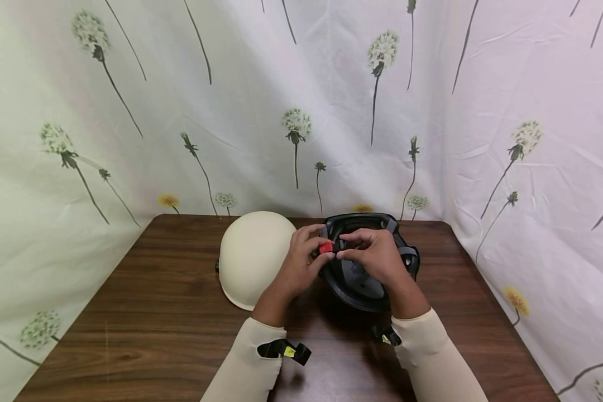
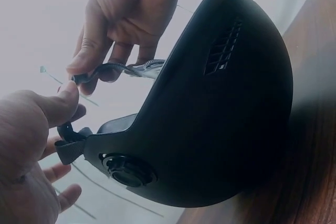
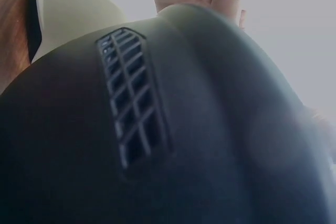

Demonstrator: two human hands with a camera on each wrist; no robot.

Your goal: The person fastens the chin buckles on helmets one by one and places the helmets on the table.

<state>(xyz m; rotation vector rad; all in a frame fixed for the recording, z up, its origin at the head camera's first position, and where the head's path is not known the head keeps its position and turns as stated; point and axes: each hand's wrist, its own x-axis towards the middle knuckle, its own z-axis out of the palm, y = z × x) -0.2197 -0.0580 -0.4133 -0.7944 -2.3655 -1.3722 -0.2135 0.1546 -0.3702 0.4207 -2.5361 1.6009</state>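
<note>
A black helmet (image 1: pixel 352 298) rests crown-down on the table, its padded inside facing up. Over its opening, my left hand (image 1: pixel 293 265) pinches the red part of the chin-strap buckle (image 1: pixel 325 247) between thumb and fingers. My right hand (image 1: pixel 379 257) pinches the dark end of the strap right beside the red part. In the left wrist view the black strap (image 2: pixel 107 66) runs from the right hand's fingertips to the helmet's inside. That view also shows a round dial (image 2: pixel 131 171) on the shell near the rim. A slatted vent (image 3: pixel 134 98) fills much of the right wrist view.
Left of the black helmet, a cream helmet (image 1: pixel 256 257) sits dome-up, close to my left forearm. Both stand toward the back of the brown wooden table (image 1: pixel 151 312). A white curtain (image 1: pixel 251 111) printed with dandelions hangs behind and along the sides.
</note>
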